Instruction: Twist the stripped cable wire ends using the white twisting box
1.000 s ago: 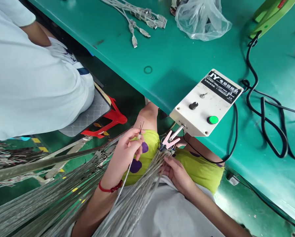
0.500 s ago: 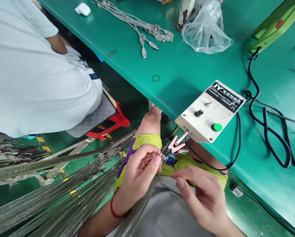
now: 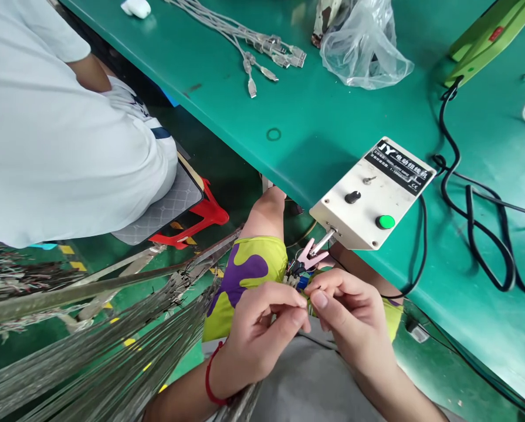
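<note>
My left hand [image 3: 268,331] is closed in a pinch, and a thin grey cable [image 3: 319,340] trails from below its fingers across my shirt. My right hand [image 3: 354,310] pinches at the cable's end, its fingertips almost meeting the left ones; the tiny wires there are mostly hidden. Just beyond the fingers is a pink-handled clip [image 3: 311,256] on the metal shaft [image 3: 324,241] of a white twisting machine [image 3: 372,196]. The machine has a green button, a black knob and a toggle switch, and sits at the table edge.
Long bundles of grey cables [image 3: 112,357] hang over a rack on the left. A seated person [image 3: 77,129] in white is beside the green table [image 3: 244,129]. On it lie USB cables [image 3: 244,38], a plastic bag [image 3: 365,50], a green device [image 3: 491,44] and a black cord [image 3: 471,234].
My left hand has drawn back from beside the clip, toward my body and slightly right. My right hand has moved up and left, closing its fingers at the left fingertips.
</note>
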`<state>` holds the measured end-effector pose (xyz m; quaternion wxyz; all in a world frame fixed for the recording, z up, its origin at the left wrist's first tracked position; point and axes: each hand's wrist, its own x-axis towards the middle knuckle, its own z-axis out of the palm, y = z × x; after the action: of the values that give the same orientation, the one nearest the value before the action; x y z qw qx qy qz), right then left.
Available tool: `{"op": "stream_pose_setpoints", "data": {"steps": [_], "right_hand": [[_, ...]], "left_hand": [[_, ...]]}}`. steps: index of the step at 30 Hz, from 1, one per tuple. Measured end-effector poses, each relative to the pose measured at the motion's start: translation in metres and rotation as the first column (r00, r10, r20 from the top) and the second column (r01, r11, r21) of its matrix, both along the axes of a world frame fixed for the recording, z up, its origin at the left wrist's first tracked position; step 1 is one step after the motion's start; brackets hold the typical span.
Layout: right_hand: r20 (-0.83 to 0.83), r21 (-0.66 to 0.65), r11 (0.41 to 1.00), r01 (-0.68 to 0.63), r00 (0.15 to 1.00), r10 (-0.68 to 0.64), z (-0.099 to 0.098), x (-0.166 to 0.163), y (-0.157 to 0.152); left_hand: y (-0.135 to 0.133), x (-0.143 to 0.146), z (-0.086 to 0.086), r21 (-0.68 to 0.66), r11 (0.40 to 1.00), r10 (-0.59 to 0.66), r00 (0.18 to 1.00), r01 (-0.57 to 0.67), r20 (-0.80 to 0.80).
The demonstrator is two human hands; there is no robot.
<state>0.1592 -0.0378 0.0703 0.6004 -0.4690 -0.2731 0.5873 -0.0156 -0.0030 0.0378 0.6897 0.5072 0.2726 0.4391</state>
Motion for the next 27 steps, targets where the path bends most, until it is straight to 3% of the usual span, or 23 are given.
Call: {"op": "stream_pose_setpoints", "data": {"steps": [3,5,8,10,12,14,17,27], "right_hand": [[-0.064,-0.028,0.998,-0.061,0.996,0.059,-0.006,0.002,-0.001],[0.009,-0.041,0.997,-0.065,0.998,0.065,-0.007,0.002,-0.003],[0.274,0.055,0.997,0.062,0.959,-0.075,-0.005,0.002,-0.009],[0.371,0.170,0.978,0.118,0.912,-0.175,-0.003,0.001,-0.013],[0.348,0.195,0.974,0.119,0.920,-0.182,-0.002,-0.001,-0.015],[0.263,0.141,0.987,0.080,0.958,-0.115,0.000,-0.004,-0.014],[0.161,0.078,0.996,0.041,0.986,-0.054,0.001,-0.008,-0.010],[0.083,0.052,0.993,0.108,0.990,-0.112,-0.005,-0.009,-0.008]], "left_hand": [[0.000,-0.001,-0.003,0.066,0.991,-0.119,0.990,0.114,0.079],[-0.001,-0.002,-0.001,0.039,0.991,-0.131,0.991,0.130,0.040],[-0.006,-0.004,0.004,0.011,1.000,-0.002,0.994,0.003,-0.106],[-0.010,-0.004,0.006,0.089,0.994,0.088,0.974,-0.070,-0.209],[-0.012,-0.003,0.006,0.210,0.972,0.163,0.939,-0.101,-0.303],[-0.015,-0.002,0.006,0.306,0.945,0.232,0.904,-0.120,-0.360],[-0.018,0.002,0.007,0.366,0.921,0.282,0.877,-0.134,-0.389],[-0.020,0.001,0.006,0.281,0.955,0.202,0.898,-0.092,-0.392]]}}
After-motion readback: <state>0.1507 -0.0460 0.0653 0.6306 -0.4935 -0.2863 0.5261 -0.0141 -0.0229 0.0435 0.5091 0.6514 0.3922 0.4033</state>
